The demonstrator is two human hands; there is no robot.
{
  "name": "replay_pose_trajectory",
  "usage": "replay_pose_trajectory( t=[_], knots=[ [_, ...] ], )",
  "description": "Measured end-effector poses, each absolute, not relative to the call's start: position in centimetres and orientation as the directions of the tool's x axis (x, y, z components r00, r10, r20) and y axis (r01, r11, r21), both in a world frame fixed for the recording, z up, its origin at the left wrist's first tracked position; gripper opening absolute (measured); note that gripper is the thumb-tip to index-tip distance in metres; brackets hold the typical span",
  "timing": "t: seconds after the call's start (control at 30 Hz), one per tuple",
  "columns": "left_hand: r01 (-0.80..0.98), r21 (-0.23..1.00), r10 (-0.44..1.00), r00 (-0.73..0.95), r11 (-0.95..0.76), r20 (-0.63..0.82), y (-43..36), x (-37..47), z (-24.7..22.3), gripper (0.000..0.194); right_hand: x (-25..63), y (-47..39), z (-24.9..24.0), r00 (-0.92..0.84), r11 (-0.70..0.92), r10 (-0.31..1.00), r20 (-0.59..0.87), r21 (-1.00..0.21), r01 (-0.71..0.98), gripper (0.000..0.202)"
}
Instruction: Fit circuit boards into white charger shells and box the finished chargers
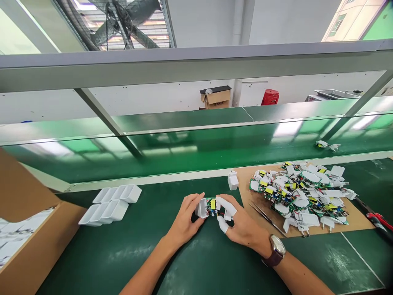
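Near the middle of the green table, my left hand [185,220] grips a white plastic housing [202,208] between thumb and fingers. My right hand [242,221], with white covers on some fingertips and a watch at the wrist, holds a small circuit board [211,206] with a yellow part. The board's left end is at the housing's opening; how far it sits inside cannot be told. Just beyond my right hand, a white case [233,180] stands on the table. To the right, a heap of circuit boards with white parts [301,192] lies on cardboard [250,196].
Several white housings [112,207] stand in rows at the left. An open carton [39,254] holding white pieces is at the far left. Tweezers [268,219] lie on the cardboard, and a red-and-black tool [379,219] is at the right edge. A metal frame [196,67] spans above.
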State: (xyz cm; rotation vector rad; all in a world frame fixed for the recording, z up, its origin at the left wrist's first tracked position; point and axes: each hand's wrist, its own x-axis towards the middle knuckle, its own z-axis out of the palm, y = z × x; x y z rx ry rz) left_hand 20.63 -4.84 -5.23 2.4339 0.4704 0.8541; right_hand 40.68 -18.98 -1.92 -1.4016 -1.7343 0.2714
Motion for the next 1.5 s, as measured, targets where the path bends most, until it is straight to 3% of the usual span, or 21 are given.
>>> replay_pose_trajectory(
  t=[0.17,0.47,0.97,1.5],
  knots=[
    [0.137,0.544,0.444,0.752,-0.828,0.486,-4.7,20.7,-5.7,0.062,40.4,-19.2,-2.2,-0.074,0.367,0.858,0.509,-0.506,0.781,0.071],
    [0.103,0.515,0.399,0.765,-0.851,0.505,-4.8,21.0,-5.2,0.06,39.8,-19.2,-1.1,-0.062,0.324,0.881,0.469,-0.504,0.801,0.077],
    [0.122,0.468,0.383,0.766,-0.875,0.517,-5.0,21.2,-4.9,0.057,39.8,-19.3,-1.1,-0.072,0.304,0.881,0.468,-0.441,0.844,0.072],
    [0.099,0.483,0.376,0.768,-0.87,0.519,-5.1,21.3,-4.8,0.058,40.1,-19.4,-1.4,-0.08,0.313,0.896,0.438,-0.492,0.812,0.069]
  ],
)
